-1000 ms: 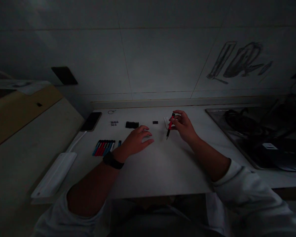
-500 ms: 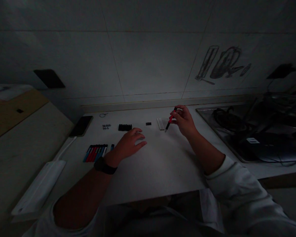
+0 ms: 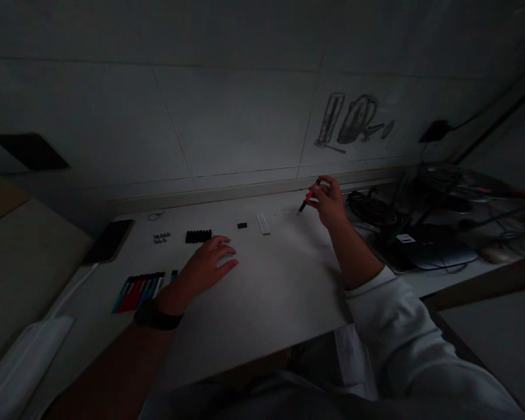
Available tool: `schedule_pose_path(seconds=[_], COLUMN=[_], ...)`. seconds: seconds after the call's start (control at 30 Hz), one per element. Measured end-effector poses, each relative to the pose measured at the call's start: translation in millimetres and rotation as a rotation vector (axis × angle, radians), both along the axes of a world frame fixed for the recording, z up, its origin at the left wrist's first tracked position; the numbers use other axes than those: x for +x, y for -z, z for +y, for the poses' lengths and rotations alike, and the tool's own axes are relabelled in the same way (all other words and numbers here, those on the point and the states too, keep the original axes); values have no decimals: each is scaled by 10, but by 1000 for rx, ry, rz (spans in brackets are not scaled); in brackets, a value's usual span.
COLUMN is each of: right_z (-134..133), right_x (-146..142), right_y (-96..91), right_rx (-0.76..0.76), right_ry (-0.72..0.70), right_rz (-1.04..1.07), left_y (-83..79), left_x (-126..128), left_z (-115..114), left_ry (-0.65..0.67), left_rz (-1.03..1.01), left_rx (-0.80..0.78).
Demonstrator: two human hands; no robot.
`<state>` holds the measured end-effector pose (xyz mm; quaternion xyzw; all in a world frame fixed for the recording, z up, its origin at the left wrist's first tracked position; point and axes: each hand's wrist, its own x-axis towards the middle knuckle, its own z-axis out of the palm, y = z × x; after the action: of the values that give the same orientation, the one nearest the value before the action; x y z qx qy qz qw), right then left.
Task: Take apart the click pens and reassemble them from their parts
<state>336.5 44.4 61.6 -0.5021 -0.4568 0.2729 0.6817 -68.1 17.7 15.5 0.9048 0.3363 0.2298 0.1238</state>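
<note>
My right hand (image 3: 330, 203) pinches a red pen (image 3: 309, 196) with a black tip, held tilted above the far right part of the white table (image 3: 266, 286). My left hand (image 3: 207, 261) lies flat on the table with its fingers spread, a dark watch (image 3: 156, 315) on its wrist. Just left of it lies a row of red, blue and black pen barrels (image 3: 137, 285). Beyond it sit a row of black caps (image 3: 198, 235), a few small grey parts (image 3: 161, 237), one small black piece (image 3: 242, 225) and white refills (image 3: 263, 224).
A dark phone (image 3: 108, 240) lies at the table's far left with a white cable leading to a white block (image 3: 13, 367). To the right, a tangle of black cables and a dark device (image 3: 424, 248) fill a recessed tray. A scribbled wall stands behind.
My right hand has carried the red pen farther right and away from me, past the white refills. The view has swung right. My left hand stays flat on the table.
</note>
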Motion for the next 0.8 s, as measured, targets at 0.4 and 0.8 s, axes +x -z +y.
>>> schedule_pose_path(seconds=[0.4, 0.8], right_z=[-47, -57], right_x=[892, 987], right_y=[189, 366], right_rx=[-422, -874], right_ry=[207, 143], right_rz=[-223, -1048], left_y=[79, 103], left_x=[-23, -25], left_z=[55, 65], left_ry=[10, 7], left_rz=[-21, -30], left_rx=[28, 4])
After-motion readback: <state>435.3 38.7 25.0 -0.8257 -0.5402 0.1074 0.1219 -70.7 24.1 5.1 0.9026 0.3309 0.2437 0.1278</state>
